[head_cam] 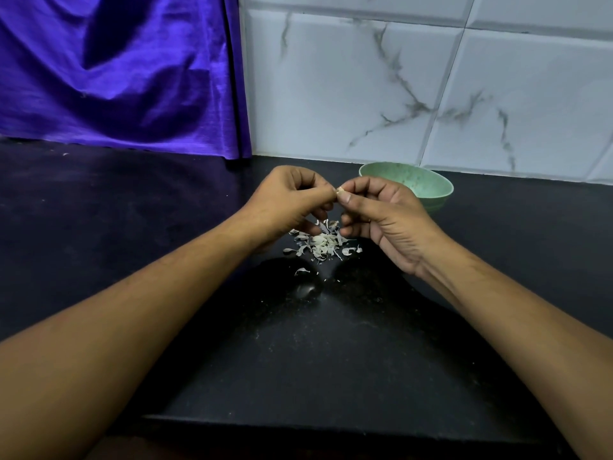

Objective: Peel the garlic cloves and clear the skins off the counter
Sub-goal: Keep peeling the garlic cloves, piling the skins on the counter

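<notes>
Black counter [116, 207], mid-peel: left hand [285, 200] and right hand [381, 214] pinch one clove [340, 192] above the skins [320, 242]. Bowl [428, 187] sits at two o'clock. Loose flakes could scatter if a tugged skin snaps free.

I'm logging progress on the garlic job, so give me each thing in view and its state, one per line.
garlic clove: pinched between the fingertips of both hands, raised above the counter.
left hand: closed on the clove.
right hand: closed on the clove.
garlic skins: loose pile on the counter, under the hands, not cleared.
green bowl: upright behind the right hand; contents hidden.
counter: dark, flecked with small bits.
purple curtain: hanging down to the counter.
</notes>
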Demonstrator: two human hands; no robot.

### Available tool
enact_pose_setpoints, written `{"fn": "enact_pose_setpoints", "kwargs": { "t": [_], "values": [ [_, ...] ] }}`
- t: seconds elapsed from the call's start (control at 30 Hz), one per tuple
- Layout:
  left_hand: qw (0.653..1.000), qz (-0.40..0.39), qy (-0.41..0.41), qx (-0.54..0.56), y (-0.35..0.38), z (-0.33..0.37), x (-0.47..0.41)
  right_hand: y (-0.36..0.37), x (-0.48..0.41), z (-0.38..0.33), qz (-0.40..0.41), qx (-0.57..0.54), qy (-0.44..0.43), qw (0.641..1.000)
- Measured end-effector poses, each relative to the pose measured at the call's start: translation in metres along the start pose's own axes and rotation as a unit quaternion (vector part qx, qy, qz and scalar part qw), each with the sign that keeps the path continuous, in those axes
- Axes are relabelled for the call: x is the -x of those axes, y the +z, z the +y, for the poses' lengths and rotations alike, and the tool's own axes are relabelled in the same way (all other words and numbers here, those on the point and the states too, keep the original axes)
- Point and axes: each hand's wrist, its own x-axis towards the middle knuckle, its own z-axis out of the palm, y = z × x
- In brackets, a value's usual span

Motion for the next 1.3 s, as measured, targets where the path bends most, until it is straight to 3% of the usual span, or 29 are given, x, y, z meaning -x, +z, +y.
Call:
{"fn": "enact_pose_setpoints", "kwargs": {
  "t": [0.53,0.97,1.3],
  "values": [
    [0.998,-0.005,-0.027,0.058,0.002,0.005,0.002,0.008,0.0,0.0,-0.017,-0.088,0.026,0.996],
    [0.999,0.02,-0.029,0.009,-0.001,-0.001,-0.001,0.003,-0.002,-0.012,0.036,-0.153,-0.001,0.988],
    [0.994,0.057,-0.009,-0.092,-0.014,-0.008,-0.008,0.001,-0.001,-0.009,0.077,-0.007,-0.046,0.996]
  ]
}}
